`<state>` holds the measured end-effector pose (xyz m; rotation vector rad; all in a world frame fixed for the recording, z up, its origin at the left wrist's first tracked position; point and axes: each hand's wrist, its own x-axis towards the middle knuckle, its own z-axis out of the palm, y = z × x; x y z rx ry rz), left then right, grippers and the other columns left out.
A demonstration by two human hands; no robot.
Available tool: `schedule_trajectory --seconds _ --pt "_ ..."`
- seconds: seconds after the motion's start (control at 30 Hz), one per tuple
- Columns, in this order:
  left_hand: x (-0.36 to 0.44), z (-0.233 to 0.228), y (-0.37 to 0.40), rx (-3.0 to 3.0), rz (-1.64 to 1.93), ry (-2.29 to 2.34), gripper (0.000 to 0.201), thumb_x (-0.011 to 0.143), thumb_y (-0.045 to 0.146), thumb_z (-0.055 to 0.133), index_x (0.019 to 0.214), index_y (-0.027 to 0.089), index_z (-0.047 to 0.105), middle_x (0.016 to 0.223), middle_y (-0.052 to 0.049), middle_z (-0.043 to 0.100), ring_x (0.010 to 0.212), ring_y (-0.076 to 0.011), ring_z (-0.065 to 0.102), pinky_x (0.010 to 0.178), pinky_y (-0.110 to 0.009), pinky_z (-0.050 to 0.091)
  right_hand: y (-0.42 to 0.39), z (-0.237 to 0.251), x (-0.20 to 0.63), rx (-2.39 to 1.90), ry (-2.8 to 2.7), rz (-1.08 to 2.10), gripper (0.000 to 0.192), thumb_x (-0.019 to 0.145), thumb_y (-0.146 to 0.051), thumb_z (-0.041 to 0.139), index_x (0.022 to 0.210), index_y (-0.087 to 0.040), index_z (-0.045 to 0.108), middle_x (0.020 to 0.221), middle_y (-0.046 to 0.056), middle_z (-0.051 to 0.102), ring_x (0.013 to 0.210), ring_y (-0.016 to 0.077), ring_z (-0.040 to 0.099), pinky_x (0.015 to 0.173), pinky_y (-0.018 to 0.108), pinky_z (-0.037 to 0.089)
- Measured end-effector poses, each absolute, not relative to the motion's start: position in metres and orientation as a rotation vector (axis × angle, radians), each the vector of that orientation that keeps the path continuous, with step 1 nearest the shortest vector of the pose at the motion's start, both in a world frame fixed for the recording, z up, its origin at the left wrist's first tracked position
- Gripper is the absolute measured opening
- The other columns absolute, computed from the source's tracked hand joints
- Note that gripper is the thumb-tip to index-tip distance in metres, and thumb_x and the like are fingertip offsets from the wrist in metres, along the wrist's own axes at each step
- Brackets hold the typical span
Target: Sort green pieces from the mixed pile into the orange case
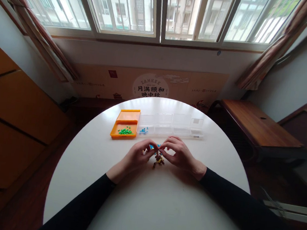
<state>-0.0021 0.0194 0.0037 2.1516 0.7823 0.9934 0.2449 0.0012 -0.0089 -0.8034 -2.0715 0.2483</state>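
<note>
My left hand [140, 153] and my right hand [178, 153] meet fingertip to fingertip over a small pile of pieces [159, 160] coloured brown, yellow and blue. Both hands are closed in a pinch; whatever lies between the fingers is too small to name. Part of the pile is hidden behind the fingers. Beyond my left hand, an orange box [122, 138] with its lid raised holds several small green pieces [125, 131]. Beside it stands a row of clear plastic boxes [165, 129], lids up, with a few blue pieces [143, 130] in the leftmost one.
Everything lies on a round white table [144, 208]. A wooden bench [258, 125] stands to the right and an orange-brown cabinet [13, 127] to the left. Past the table's far edge are a printed cardboard panel [199, 87] and barred windows [126, 7].
</note>
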Motion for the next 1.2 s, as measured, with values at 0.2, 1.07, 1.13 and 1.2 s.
schedule_trajectory --seconds 0.2,1.07,1.13,1.2 --pt "-0.0028 -0.0019 0.0203 2.175 0.991 0.817 0.013 0.108 0.032 0.07 0.104 0.02 0.075 0.093 -0.004 0.077 0.077 -0.0146 0.067 0.073 -0.026 0.054 0.0013 -0.0065 0.2448 -0.789 -2.079 0.23 0.005 0.106 -0.026 0.074 0.101 -0.025 0.076 0.087 0.001 0.074 0.08 0.02 0.067 0.092 0.041 0.054" --pt "-0.0036 0.0006 0.02 2.235 1.041 0.815 0.007 0.105 0.028 0.074 0.101 0.022 0.076 0.092 -0.003 0.077 0.076 -0.0152 0.069 0.072 -0.028 0.056 0.0003 -0.0066 0.2457 -0.805 -2.069 0.219 0.007 0.106 -0.028 0.076 0.1 -0.025 0.073 0.083 -0.001 0.07 0.076 0.018 0.065 0.102 0.042 0.053" --pt "-0.0042 0.0001 0.0202 2.238 1.042 0.82 0.007 0.104 0.028 0.075 0.101 0.022 0.076 0.092 -0.003 0.077 0.077 -0.0151 0.069 0.073 -0.028 0.056 0.0009 -0.0073 0.2461 -0.8 -2.068 0.213 0.007 0.106 -0.027 0.077 0.1 -0.025 0.073 0.083 -0.001 0.07 0.076 0.0176 0.065 0.103 0.042 0.052" --pt "-0.0049 -0.0009 0.0207 2.242 1.044 0.821 0.007 0.104 0.028 0.075 0.101 0.022 0.077 0.092 -0.003 0.078 0.077 -0.015 0.069 0.074 -0.028 0.057 0.0013 -0.0076 0.2463 -0.799 -2.067 0.211 0.007 0.105 -0.027 0.077 0.1 -0.025 0.073 0.083 -0.001 0.07 0.076 0.0175 0.065 0.104 0.042 0.052"
